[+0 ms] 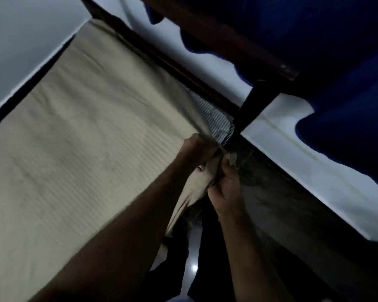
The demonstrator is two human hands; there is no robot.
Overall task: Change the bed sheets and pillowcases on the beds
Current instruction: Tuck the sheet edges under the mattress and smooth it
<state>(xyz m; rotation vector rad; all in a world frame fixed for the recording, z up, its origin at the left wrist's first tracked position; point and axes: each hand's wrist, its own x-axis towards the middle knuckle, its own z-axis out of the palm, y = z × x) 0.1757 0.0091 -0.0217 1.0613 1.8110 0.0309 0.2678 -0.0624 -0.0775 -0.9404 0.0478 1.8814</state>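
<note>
Matt beige cloth sheet (79, 131), dark glossy wooden bed frame (205, 40).

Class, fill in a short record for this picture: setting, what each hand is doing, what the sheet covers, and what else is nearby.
setting: lower bunk, seen from above, dim light
left hand: grips the corner of the beige sheet
right hand: grips the same bunched corner
sheet: spread over most of the mattress, corner lifted
exposed: striped mattress at that corner
frame: dark wooden bed post just beyond the hands
nearby: blue cloth hanging at upper right
</note>
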